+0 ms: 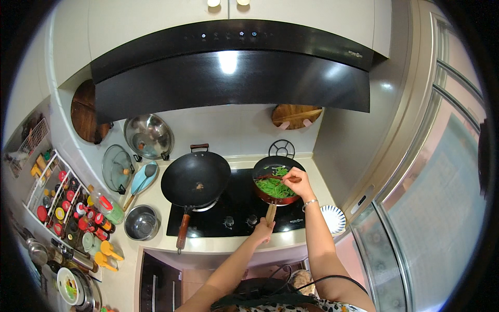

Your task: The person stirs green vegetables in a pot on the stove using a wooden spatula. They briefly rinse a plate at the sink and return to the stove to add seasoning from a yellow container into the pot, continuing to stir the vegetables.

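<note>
A frying pan (278, 200) with a red outside and a dark inside sits on the right side of the black cooktop (241, 199). Chopped green vegetables (276, 188), which look like green beans, lie in it. My left hand (263, 231) grips the pan's light wooden handle (271, 213) from the front. Over the pan, my right hand (297, 182) holds a reddish-brown wooden utensil (269, 176), with its far end among the vegetables. Left of the pan, a large black wok (195, 175) rests on the other burner, its wooden handle (183, 231) pointing towards me.
A steel bowl (141, 222) stands left of the cooktop. Behind it, a blue dish (139, 177) carries a ladle. Seasoning bottles and jars (84, 210) crowd the left counter. A striped plate (333, 219) lies at the right. The range hood (234, 82) overhangs the back.
</note>
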`<state>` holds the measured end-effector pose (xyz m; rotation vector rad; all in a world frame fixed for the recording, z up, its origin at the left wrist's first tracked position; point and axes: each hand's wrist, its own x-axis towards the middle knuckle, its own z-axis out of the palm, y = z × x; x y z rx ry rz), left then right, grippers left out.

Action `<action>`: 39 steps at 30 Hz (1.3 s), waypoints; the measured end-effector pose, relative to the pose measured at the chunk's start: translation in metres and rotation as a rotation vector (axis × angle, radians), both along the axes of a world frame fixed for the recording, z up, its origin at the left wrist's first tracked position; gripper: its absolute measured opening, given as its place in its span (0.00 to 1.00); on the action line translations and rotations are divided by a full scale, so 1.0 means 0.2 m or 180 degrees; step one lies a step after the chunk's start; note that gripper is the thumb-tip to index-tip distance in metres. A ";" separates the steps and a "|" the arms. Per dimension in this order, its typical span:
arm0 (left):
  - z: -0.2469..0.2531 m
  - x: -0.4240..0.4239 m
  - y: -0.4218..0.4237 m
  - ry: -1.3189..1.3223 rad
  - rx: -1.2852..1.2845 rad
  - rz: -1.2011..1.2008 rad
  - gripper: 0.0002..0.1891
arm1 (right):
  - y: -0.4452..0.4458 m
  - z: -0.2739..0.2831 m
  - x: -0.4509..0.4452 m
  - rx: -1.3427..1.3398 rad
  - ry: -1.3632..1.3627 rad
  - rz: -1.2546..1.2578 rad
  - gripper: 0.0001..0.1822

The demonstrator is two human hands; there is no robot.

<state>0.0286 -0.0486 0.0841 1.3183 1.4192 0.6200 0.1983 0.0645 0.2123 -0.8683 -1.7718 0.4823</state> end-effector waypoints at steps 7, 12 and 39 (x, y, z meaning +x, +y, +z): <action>0.07 -0.01 -0.02 -0.0046 -0.0201 0.0084 0.19 | -0.11 0.18 0.12 -0.0803 0.0425 0.0522 0.03; 0.10 0.02 -0.04 -0.0082 -0.0101 0.0086 0.19 | -0.14 0.30 0.08 -0.0880 0.1718 -0.0799 0.09; 0.11 0.01 -0.03 -0.0039 -0.0080 0.0013 0.18 | -0.09 0.18 0.14 0.0299 -0.0300 -0.1588 0.05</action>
